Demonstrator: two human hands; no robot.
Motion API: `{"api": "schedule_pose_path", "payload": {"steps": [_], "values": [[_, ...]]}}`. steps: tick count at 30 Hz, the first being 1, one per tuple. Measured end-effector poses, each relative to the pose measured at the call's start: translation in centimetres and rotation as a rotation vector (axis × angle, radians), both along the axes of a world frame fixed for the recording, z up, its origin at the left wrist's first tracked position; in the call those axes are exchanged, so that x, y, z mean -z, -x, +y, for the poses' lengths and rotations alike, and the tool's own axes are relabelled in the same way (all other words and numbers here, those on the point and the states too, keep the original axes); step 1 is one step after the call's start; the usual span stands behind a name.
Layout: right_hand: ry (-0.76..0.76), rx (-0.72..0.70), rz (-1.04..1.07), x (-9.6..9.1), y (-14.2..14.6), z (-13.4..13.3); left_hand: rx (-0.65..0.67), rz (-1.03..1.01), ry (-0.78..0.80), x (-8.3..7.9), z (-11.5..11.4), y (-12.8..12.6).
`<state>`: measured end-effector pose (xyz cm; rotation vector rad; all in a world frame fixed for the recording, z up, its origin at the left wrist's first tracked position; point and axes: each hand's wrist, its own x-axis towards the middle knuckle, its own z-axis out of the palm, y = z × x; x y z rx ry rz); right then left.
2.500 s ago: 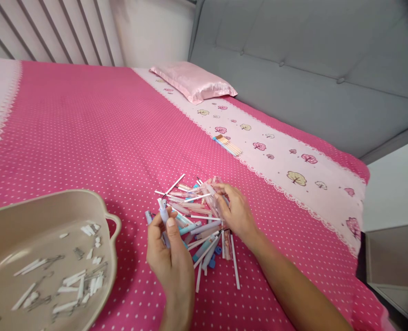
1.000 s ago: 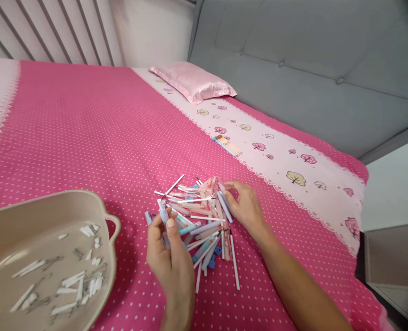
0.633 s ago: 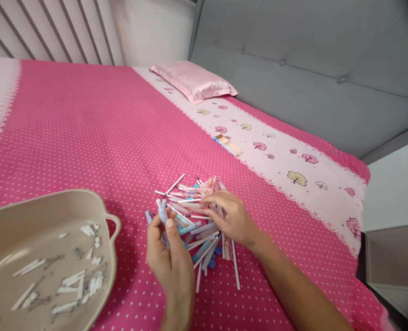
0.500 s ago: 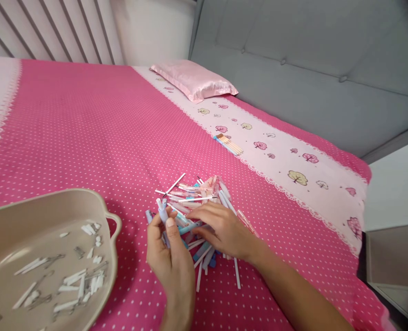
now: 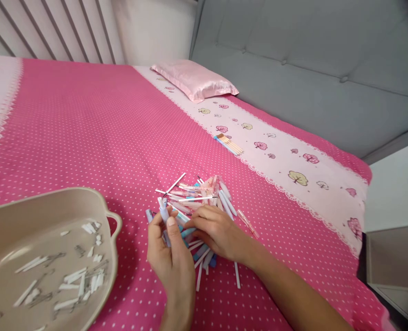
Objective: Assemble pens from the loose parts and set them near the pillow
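Note:
A heap of pen parts (image 5: 197,198), white refills and pink and blue barrels, lies on the pink dotted bedsheet (image 5: 87,133). My left hand (image 5: 171,259) stands upright beside the heap, its fingers closed round a pale lilac pen barrel (image 5: 163,212). My right hand (image 5: 218,232) lies low over the near side of the heap, fingers curled onto a blue pen piece next to my left thumb. Whether it grips that piece is hidden.
A beige tray with a handle (image 5: 111,220) sits at the lower left, holding several white refills and small metal springs. A small bundle of pens (image 5: 229,144) lies farther up the bed. A pink pillow (image 5: 194,79) rests by the grey headboard (image 5: 310,69).
My right hand has come from the far right side of the heap toward me and left, down to the pieces next to my left hand. My left hand has stayed put.

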<state>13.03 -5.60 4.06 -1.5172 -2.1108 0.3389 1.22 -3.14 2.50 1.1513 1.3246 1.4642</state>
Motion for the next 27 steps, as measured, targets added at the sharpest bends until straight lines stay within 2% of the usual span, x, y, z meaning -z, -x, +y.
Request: {"api": "schedule_pose_path", "payload": {"steps": [5, 11, 15, 21, 27], "values": [[-0.093, 0.062, 0.077, 0.0, -0.5, 0.2, -0.017, 0.021, 0.001, -0.1, 0.0, 0.1], [-0.192, 0.247, 0.29, -0.1, -1.1, 0.5, 0.004, 0.015, 0.009, -0.2, 0.0, 0.1], [-0.178, 0.369, 0.479, 0.2, -1.3, 0.4, 0.174, 0.011, 0.047, -0.3, 0.0, 0.0], [-0.135, 0.392, 0.838, 0.4, -1.3, 0.5, 0.432, 0.074, 0.038, -0.1, -0.1, -0.2], [-0.226, 0.404, 1.057, 0.0, -1.3, 0.6, 0.516, 0.099, 0.009, -0.1, -0.2, -0.2]]}}
